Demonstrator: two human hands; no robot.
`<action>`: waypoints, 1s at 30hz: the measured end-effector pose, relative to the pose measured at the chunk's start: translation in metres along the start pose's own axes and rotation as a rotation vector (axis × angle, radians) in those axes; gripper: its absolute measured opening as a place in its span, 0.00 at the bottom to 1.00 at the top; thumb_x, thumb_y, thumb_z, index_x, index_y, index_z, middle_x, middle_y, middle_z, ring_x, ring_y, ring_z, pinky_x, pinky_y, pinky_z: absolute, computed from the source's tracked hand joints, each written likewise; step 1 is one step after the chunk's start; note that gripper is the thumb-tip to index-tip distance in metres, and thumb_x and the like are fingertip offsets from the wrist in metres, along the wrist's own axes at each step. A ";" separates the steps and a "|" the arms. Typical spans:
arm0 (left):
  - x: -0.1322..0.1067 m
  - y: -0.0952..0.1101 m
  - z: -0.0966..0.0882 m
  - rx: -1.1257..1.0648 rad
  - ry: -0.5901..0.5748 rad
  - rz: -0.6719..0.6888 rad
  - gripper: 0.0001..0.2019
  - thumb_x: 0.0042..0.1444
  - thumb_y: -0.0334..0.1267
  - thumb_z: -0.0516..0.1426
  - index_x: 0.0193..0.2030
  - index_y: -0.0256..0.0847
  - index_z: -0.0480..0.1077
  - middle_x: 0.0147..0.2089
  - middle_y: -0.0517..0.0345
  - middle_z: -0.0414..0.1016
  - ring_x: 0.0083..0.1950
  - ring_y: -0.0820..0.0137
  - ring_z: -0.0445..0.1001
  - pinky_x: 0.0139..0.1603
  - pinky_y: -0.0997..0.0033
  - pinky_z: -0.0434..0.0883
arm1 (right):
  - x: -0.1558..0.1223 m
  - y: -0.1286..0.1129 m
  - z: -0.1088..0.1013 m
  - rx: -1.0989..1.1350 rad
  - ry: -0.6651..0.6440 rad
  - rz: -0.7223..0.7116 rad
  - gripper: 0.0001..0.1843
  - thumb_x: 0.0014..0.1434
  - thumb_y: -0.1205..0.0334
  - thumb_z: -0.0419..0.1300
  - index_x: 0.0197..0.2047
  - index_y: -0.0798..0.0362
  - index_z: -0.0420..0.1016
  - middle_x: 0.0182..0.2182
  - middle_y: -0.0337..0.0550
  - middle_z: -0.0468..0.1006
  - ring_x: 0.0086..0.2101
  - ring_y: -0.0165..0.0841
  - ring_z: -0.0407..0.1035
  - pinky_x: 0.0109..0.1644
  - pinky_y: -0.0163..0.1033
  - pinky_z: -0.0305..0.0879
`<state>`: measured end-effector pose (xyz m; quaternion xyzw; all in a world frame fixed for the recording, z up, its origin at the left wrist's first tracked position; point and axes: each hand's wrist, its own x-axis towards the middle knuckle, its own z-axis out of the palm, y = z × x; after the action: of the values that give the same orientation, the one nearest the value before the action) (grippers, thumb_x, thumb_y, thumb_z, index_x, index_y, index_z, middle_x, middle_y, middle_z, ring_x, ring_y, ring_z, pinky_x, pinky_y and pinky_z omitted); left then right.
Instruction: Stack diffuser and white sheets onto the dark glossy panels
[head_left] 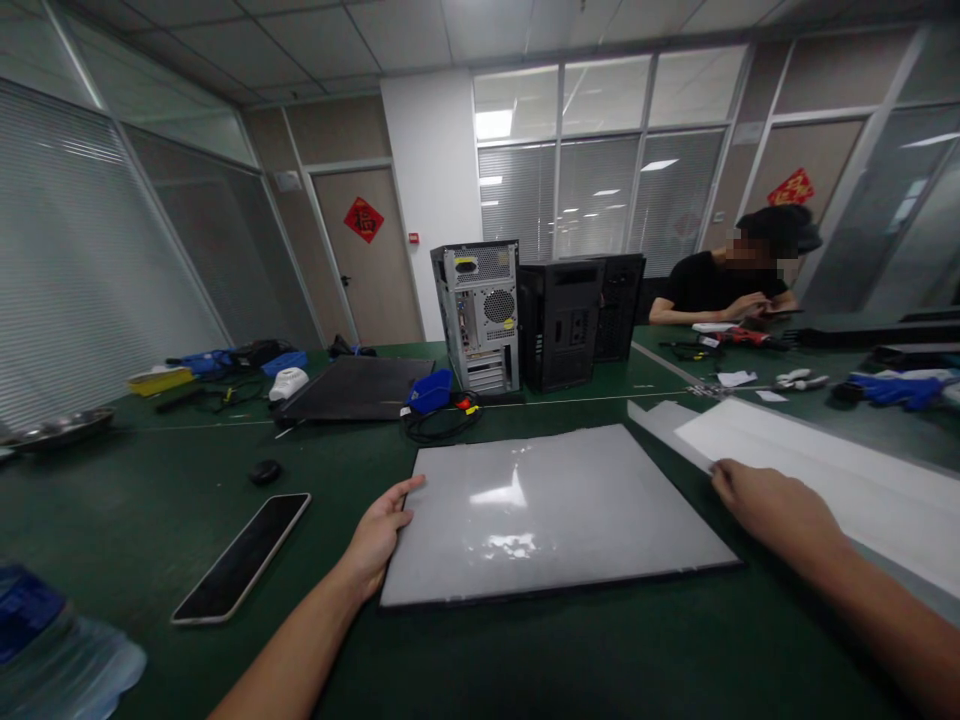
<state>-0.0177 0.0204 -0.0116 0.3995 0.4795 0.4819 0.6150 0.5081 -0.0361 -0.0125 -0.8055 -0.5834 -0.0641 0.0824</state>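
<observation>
A flat panel (570,500) with a glossy pale-grey face and thin dark edges lies before me on the green table. My left hand (384,525) grips its left edge, fingertips on the face and the rest of the grip hidden beneath. Off the panel's right side, my right hand (772,505) pinches the near corner of a thin translucent white sheet (679,440). That sheet lies partly against larger white sheets (810,470) stacked at the right. My right thumb and fingers are closed on its edge.
A phone (244,560), a round black cap (265,472) and a plastic bottle (60,640) are at left. Behind the panel stand computer cases (480,320), a dark flat panel (360,388) and a coiled cable (442,425). A person (731,270) sits across at right, near pliers (801,380) and blue gloves (900,388).
</observation>
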 end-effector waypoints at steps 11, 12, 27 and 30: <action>0.001 0.000 -0.002 -0.004 0.006 -0.033 0.30 0.49 0.20 0.51 0.61 0.38 0.63 0.44 0.48 0.78 0.28 0.70 0.76 0.29 0.70 0.72 | -0.038 -0.049 -0.026 0.018 0.288 -0.230 0.26 0.62 0.46 0.43 0.54 0.49 0.71 0.42 0.48 0.78 0.37 0.42 0.73 0.41 0.47 0.69; 0.001 0.000 -0.002 -0.002 0.013 -0.035 0.30 0.49 0.20 0.52 0.61 0.38 0.63 0.43 0.48 0.79 0.27 0.70 0.76 0.28 0.70 0.72 | -0.044 -0.059 -0.025 0.055 0.288 -0.346 0.24 0.62 0.48 0.45 0.53 0.48 0.71 0.46 0.45 0.77 0.41 0.40 0.73 0.46 0.46 0.69; -0.002 0.004 0.005 0.004 0.059 -0.030 0.31 0.49 0.20 0.52 0.61 0.40 0.63 0.49 0.49 0.77 0.27 0.73 0.75 0.30 0.72 0.73 | -0.034 -0.063 -0.006 0.200 0.079 -0.513 0.24 0.62 0.46 0.48 0.52 0.48 0.74 0.51 0.43 0.74 0.51 0.41 0.68 0.58 0.56 0.62; -0.003 0.005 0.006 -0.004 0.059 -0.018 0.31 0.49 0.20 0.52 0.61 0.40 0.62 0.53 0.48 0.75 0.30 0.72 0.76 0.32 0.72 0.73 | -0.034 -0.062 -0.007 0.200 0.039 -0.518 0.24 0.62 0.45 0.48 0.50 0.48 0.76 0.49 0.43 0.75 0.49 0.41 0.69 0.56 0.55 0.65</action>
<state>-0.0130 0.0181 -0.0054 0.3796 0.5000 0.4888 0.6058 0.4384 -0.0500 -0.0090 -0.6157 -0.7718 -0.0404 0.1536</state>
